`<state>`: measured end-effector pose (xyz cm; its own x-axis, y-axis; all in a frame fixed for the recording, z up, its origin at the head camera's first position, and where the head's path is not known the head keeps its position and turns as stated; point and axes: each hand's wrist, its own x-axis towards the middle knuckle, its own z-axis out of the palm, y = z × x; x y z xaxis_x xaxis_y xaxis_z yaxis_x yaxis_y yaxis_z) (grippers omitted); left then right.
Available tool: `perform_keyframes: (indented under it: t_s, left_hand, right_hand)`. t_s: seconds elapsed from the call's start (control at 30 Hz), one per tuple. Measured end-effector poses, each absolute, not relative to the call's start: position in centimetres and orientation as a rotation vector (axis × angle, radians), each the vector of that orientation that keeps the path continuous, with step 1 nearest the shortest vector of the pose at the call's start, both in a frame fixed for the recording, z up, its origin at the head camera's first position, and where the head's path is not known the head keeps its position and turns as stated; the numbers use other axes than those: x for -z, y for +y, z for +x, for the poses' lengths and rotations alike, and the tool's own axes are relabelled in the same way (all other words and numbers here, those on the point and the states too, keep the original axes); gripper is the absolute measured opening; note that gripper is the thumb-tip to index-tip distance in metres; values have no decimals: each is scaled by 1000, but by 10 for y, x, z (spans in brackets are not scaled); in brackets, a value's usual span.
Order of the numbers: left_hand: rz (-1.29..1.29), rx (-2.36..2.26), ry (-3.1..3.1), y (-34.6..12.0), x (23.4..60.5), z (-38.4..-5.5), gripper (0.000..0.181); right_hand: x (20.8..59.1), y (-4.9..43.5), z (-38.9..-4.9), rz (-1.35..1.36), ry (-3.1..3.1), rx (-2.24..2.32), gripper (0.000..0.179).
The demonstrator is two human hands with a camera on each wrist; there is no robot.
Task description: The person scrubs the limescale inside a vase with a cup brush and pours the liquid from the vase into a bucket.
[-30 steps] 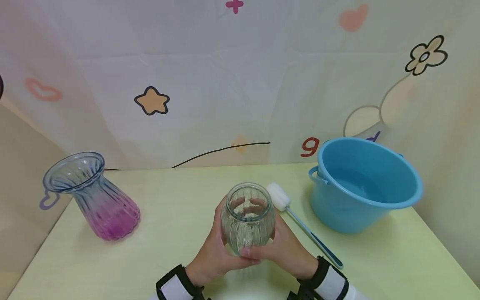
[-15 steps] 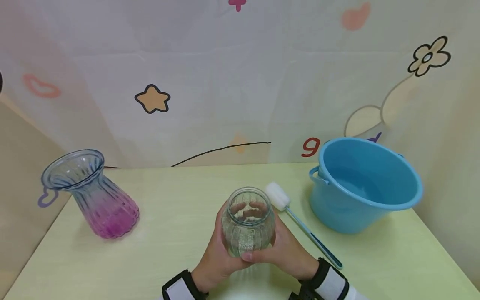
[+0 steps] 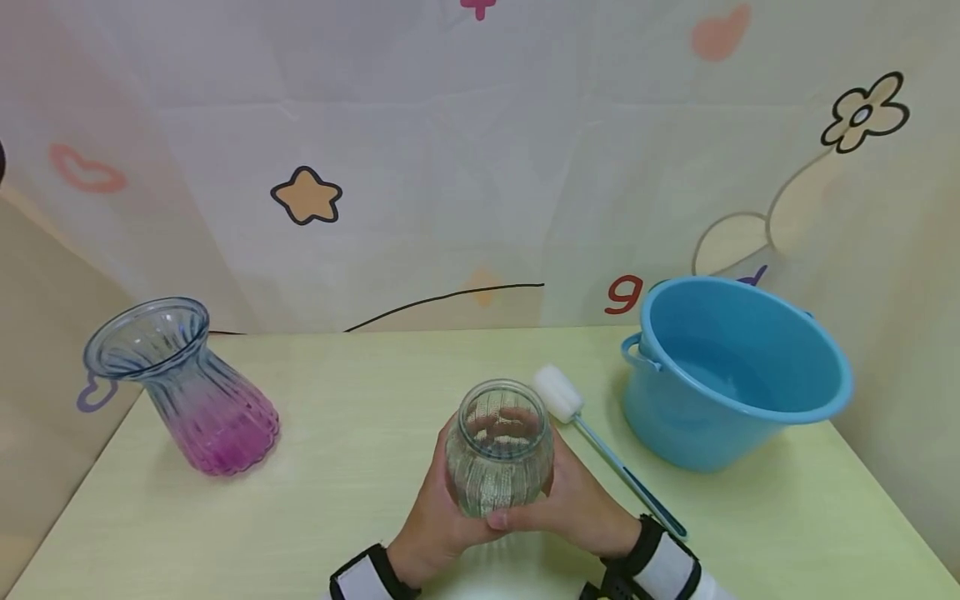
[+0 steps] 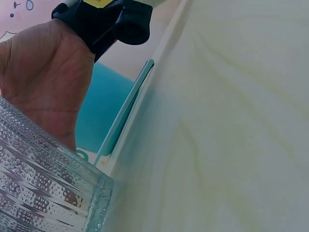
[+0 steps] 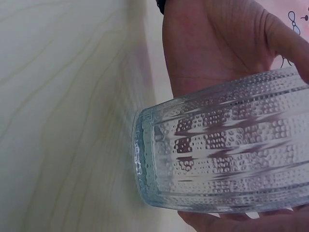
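A clear ribbed glass jar, with no lid on its round mouth, stands upright between my two hands at the front middle in the head view. My left hand wraps its left side, and my right hand grips the right side with the thumb across the front. Fingers show through the glass at the back. The right wrist view shows the bumpy, ribbed wall of the jar and its thick base close to the tabletop; whether they touch, I cannot tell.
Right of the hands lies a sponge bottle brush with a blue handle. A light blue bucket stands at the back right. At the left is a blue-to-pink glass vase with a flared rim. A printed curtain hangs behind the table.
Both hands and the jar have shifted slightly down in the head view. The grip looks the same, and the vase, brush and bucket stay in place.
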<state>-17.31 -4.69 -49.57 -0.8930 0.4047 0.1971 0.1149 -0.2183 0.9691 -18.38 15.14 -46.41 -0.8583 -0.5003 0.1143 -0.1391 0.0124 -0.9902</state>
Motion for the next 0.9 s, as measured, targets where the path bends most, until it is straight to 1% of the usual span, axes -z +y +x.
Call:
perform_keyframes:
  t_s: [0.2, 0.47, 0.9]
  left_hand:
    - [608, -2248, 1810, -49, 510, -173, 108]
    - [615, -2245, 1733, -49, 513, -174, 112]
    - [603, -2190, 1810, -48, 516, -177, 110]
  right_hand:
    - [468, 151, -187, -708, 2028, 1877, 100]
    - [468, 153, -189, -691, 2045, 1811, 108]
    - [469, 157, -189, -670, 2078, 1796, 106]
